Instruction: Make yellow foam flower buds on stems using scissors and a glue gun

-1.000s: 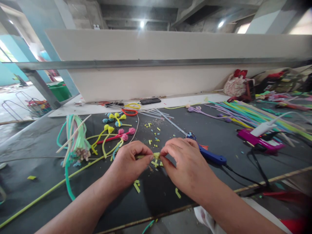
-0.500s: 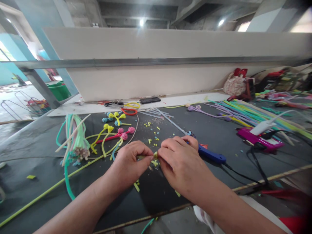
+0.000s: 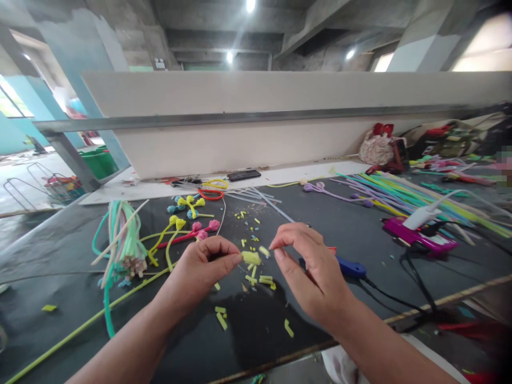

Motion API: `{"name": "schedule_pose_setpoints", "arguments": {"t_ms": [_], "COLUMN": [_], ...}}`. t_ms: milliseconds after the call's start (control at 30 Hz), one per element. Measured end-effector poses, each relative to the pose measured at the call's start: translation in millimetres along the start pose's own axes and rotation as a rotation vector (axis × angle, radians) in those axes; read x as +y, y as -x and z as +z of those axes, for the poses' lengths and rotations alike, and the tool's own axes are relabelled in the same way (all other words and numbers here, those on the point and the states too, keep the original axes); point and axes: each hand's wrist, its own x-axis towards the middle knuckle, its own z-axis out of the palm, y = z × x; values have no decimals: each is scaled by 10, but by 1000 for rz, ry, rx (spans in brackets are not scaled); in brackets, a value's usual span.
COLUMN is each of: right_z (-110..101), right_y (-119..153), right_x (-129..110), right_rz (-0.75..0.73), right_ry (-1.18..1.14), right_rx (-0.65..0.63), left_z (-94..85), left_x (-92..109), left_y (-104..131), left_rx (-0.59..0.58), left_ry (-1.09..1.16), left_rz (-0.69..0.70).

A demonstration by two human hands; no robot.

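Observation:
My left hand is closed, pinching a short, thick yellow piece between thumb and fingertip. It looks like a cut bit of fuzzy craft stem, though its exact kind is unclear. To its right my right hand is loosely curled with its fingers a little apart. A small pale yellow scrap shows just beyond those fingertips; whether it hangs in the air or lies on the table I cannot tell. Beneath the hands, several yellow offcuts are scattered. Partly behind my right hand lies a blue-handled corded tool.
Left on the dark table are a bundle of pastel stems and pink-tipped stems. Scissors and a phone lie behind. A magenta power strip and long coloured stems are at right.
My hands, earlier together at a small yellow piece, have separated. My right hand has drawn back rightward and loosened; the left still pinches a yellow piece. The view has tilted up slightly.

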Motion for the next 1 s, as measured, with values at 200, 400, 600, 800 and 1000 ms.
{"name": "schedule_pose_setpoints", "arguments": {"t_ms": [200,400,600,800,1000], "right_z": [38,55,105,168,268], "right_y": [4,-53,-20,18,34], "right_x": [98,206,309,407,452], "right_rz": [98,299,281,239,229], "right_ry": [-42,-2,270,349,332], "right_rx": [-12,-250,-482,-503,-456], "left_z": [-34,-61,-63,-76,-90], "left_x": [-8,-12,4,15,6], "left_y": [-23,-47,-64,-77,-70], "left_rx": [23,24,28,56,56], "left_ry": [13,-36,-99,-113,-72], "left_rz": [-26,14,17,50,68]}}
